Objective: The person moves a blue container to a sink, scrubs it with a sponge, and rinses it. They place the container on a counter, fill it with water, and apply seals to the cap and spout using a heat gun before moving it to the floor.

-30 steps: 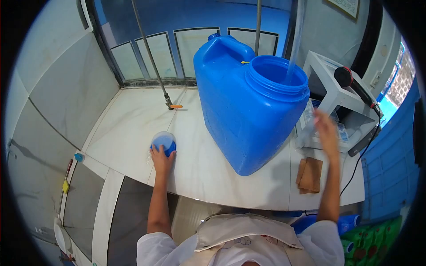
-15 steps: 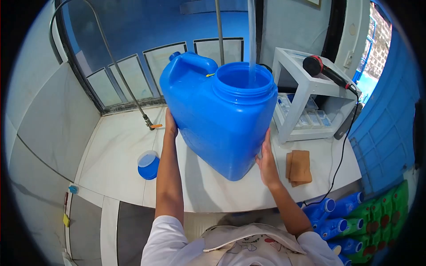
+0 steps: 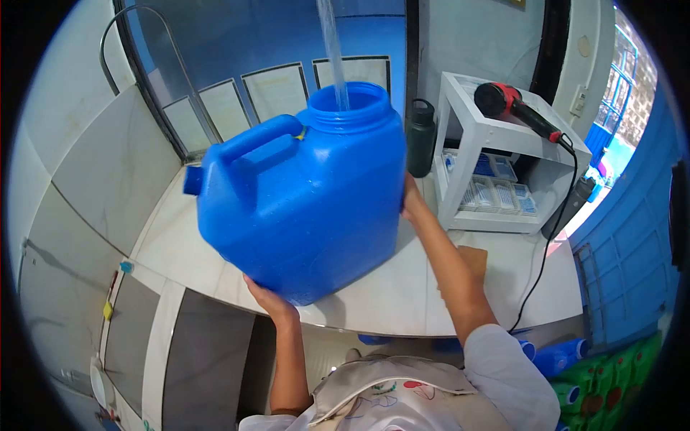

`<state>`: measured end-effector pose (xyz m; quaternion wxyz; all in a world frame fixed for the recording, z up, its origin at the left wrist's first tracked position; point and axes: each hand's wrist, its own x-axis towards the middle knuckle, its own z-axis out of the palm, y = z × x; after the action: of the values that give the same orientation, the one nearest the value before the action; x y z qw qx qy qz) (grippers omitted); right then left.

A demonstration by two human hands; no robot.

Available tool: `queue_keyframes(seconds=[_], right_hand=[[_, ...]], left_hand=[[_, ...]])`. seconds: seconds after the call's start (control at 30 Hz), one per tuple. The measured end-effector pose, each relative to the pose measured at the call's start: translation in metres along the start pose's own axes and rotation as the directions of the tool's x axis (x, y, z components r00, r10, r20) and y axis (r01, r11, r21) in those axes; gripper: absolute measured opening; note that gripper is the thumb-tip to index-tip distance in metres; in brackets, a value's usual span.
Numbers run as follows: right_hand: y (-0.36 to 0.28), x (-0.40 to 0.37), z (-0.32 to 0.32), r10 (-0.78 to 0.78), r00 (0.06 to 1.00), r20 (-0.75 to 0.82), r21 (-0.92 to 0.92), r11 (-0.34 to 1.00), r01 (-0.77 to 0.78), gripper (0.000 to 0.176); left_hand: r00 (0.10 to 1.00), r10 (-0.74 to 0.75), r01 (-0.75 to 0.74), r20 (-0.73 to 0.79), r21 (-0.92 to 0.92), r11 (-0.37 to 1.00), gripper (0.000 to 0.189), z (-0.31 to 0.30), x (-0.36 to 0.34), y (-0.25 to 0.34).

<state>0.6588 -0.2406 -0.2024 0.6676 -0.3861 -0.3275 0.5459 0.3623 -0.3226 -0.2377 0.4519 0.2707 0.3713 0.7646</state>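
Note:
A big blue plastic water jug [image 3: 309,194] is held between my two hands over the white counter [image 3: 172,237]. It is tilted, its wide mouth open and its handle and small spout cap pointing left. A stream of water [image 3: 331,50] falls from above into the mouth. My left hand [image 3: 272,298] grips the jug low on its near left edge, its fingers partly behind the plastic. Against the right side presses my right hand [image 3: 410,198], with most of its fingers hidden behind the jug.
To the right stands a white shelf [image 3: 467,129] with a black-and-red heat gun or hair dryer [image 3: 514,108] on top. Beside it is a dark green bottle [image 3: 420,136]. A brown cloth [image 3: 474,260] lies partly under my right arm. Blue and green jugs [image 3: 611,373] stand lower right.
The jug has turned, its handle end swinging toward me and left. My left hand has moved down to its near lower edge, my right hand farther back. Water still pours into the mouth.

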Motion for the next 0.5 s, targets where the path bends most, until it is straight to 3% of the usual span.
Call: queue_keyframes(seconds=[0.07, 0.13, 0.17, 0.2, 0.3, 0.33, 0.37, 0.4, 0.43, 0.47, 0.5], right_hand=[[0.010, 0.016, -0.004, -0.061, 0.998, -0.011, 0.070, 0.996, 0.062, 0.051], [0.025, 0.028, -0.019, -0.494, 0.869, 0.026, -0.144, 0.859, 0.492, 0.044], [0.017, 0.015, -0.012, -0.555, 0.830, -0.055, -0.177, 0.823, 0.539, 0.038], [0.007, 0.003, -0.003, -0.613, 0.779, -0.133, -0.208, 0.786, 0.583, 0.033], [-0.007, -0.048, -0.036, -0.640, 0.760, -0.110, -0.223, 0.761, 0.609, 0.019], [-0.016, -0.064, -0.063, -0.733, 0.669, -0.124, -0.421, 0.649, 0.634, 0.020], [-0.029, -0.077, -0.099, -0.817, 0.566, -0.113, -0.598, 0.511, 0.618, 0.023], [-0.039, -0.078, -0.141, -0.790, 0.576, -0.208, -0.675, 0.543, 0.500, 0.025], [-0.060, -0.082, -0.181, -0.871, 0.474, -0.127, -0.845, 0.345, 0.409, 0.026], [-0.071, -0.080, -0.234, -0.828, 0.554, -0.085, -0.941, 0.249, 0.227, 0.026], [-0.080, -0.079, -0.276, -0.823, 0.557, -0.116, -0.993, 0.103, -0.054, 0.025]], left_hand=[[0.997, 0.005, -0.006, -0.073, -0.021, 1.000, 0.052, 0.006, -0.038, 0.002], [0.999, 0.008, -0.011, -0.046, -0.050, 0.999, 0.052, 0.006, -0.063, -0.001], [0.999, 0.027, -0.029, -0.027, -0.084, 0.996, 0.052, 0.009, -0.078, -0.003], [0.989, 0.071, -0.074, -0.130, -0.020, 0.997, 0.051, 0.026, -0.096, 0.002], [0.993, 0.100, -0.100, -0.067, 0.003, 0.995, 0.050, 0.032, -0.120, 0.000], [0.994, 0.087, -0.087, -0.072, 0.010, 0.996, 0.050, 0.036, -0.127, 0.002], [0.993, 0.095, -0.094, -0.073, 0.011, 0.996, 0.050, 0.038, -0.130, 0.002], [0.990, 0.113, -0.110, -0.086, 0.044, 0.993, 0.050, 0.038, -0.131, 0.001], [0.987, 0.131, -0.123, -0.094, 0.078, 0.989, 0.050, 0.036, -0.130, 0.001], [0.987, 0.134, -0.127, -0.090, 0.080, 0.989, 0.050, 0.033, -0.127, 0.000], [0.989, 0.131, -0.127, -0.072, 0.061, 0.990, 0.050, 0.029, -0.125, -0.002]])
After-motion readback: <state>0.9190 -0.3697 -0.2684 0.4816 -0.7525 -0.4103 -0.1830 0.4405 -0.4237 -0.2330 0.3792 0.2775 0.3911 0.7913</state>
